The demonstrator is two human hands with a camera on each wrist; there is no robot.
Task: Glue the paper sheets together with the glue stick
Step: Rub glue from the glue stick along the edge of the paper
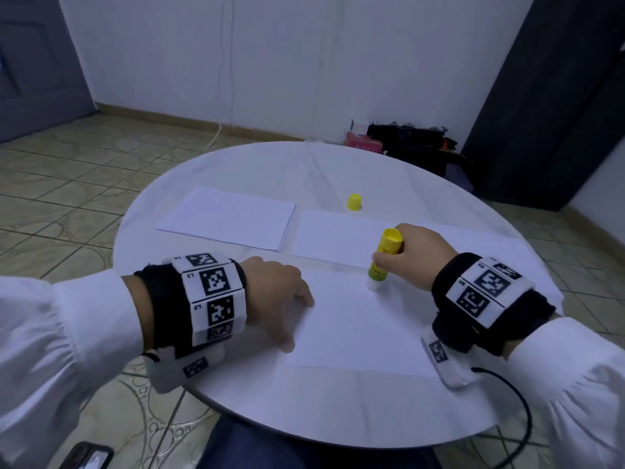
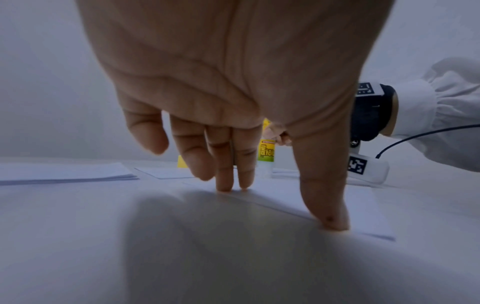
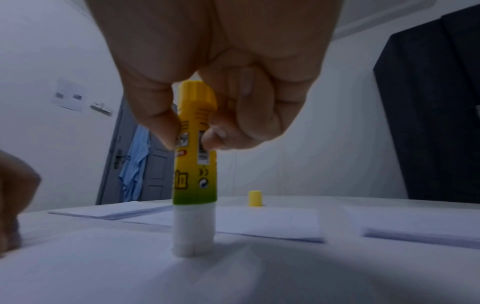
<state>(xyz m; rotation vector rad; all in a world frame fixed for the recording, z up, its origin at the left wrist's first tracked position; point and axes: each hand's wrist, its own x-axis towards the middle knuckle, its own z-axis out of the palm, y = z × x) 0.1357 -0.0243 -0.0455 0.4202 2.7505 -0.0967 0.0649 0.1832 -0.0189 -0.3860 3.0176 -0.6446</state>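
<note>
Head view, desk inventory. Glue stick (image 1: 384, 262): uncapped, yellow barrel with green band and white exposed glue, held near upright, its white end pressed on the near paper sheet (image 1: 358, 330) close to that sheet's far edge. Right hand (image 1: 417, 257): fingers and thumb curled round the upper barrel, pinching it; the right wrist view shows thumb (image 3: 162, 125) on one side and a fingertip (image 3: 215, 133) on the other, the remaining fingers folded into the palm.

Left hand (image 1: 282, 292): fingers extended and spread apart, holding nothing, fingertips pressing down along the left edge of the near paper sheet; the left wrist view shows the thumb (image 2: 327, 203) and two fingers touching the paper edge, the others lifted clear.

Second single sheet (image 1: 334, 238): flat on the desk just beyond the near sheet, behind the glue stick. Stack of sheets (image 1: 226, 218): on the far left of the desk, apart from the single sheets. Further paper (image 3: 420, 226): on the right side, seen in the right wrist view. Yellow cap (image 1: 354, 202): standing on the desk just past the second sheet's far edge, well apart from the stick.

Desk (image 1: 338, 411): round, white top. Both wrists carry black bands with printed markers. Floor: tiled; bags and a pink box (image 1: 363, 140) by the far wall.
</note>
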